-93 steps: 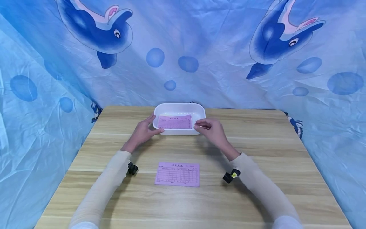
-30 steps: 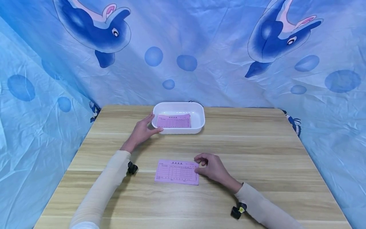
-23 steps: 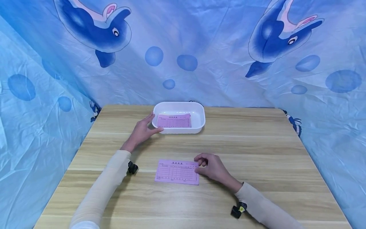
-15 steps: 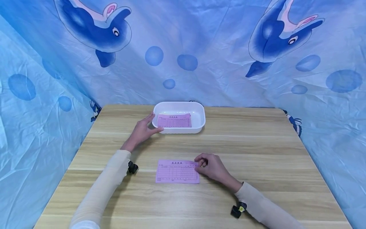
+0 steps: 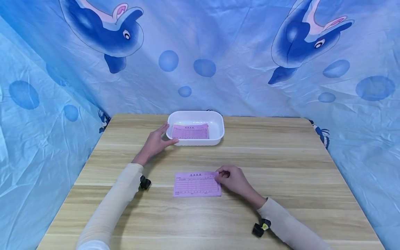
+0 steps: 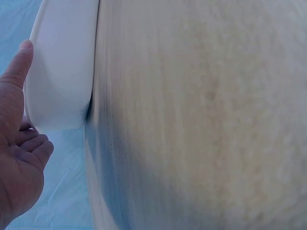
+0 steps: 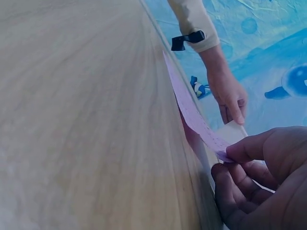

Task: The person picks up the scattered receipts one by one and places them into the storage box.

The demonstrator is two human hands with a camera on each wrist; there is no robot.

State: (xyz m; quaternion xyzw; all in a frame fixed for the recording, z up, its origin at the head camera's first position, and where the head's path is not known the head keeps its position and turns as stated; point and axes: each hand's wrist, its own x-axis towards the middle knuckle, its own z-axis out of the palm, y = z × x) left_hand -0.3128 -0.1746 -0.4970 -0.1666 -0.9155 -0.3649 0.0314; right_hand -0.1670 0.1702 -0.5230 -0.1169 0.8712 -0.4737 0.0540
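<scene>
My right hand [image 5: 233, 180] pinches a pink printed form slip [image 5: 197, 184] by its upper right corner, between thumb and fingers. In the right wrist view this form slip [image 7: 189, 108] is bent up at the pinched end, with a gap and shadow between it and the wood. At the back of the table stands a white plastic tub [image 5: 215, 137]. My left hand [image 5: 154, 143] holds the tub's front left corner, thumb on the front rim and fingers at the left side. Inside the tub lies another pink form slip [image 5: 190, 132], possibly on top of others.
The wooden table [image 5: 275, 149] ends just behind the tub. A blue cloth backdrop [image 5: 243, 93] with printed dolphins hangs behind and along both sides. Black cameras [image 5: 144, 182] are strapped at both wrists.
My right hand went from the tub's right side down to the near form slip, took its right corner, and has raised and shifted it slightly away. The left hand stayed at the tub.
</scene>
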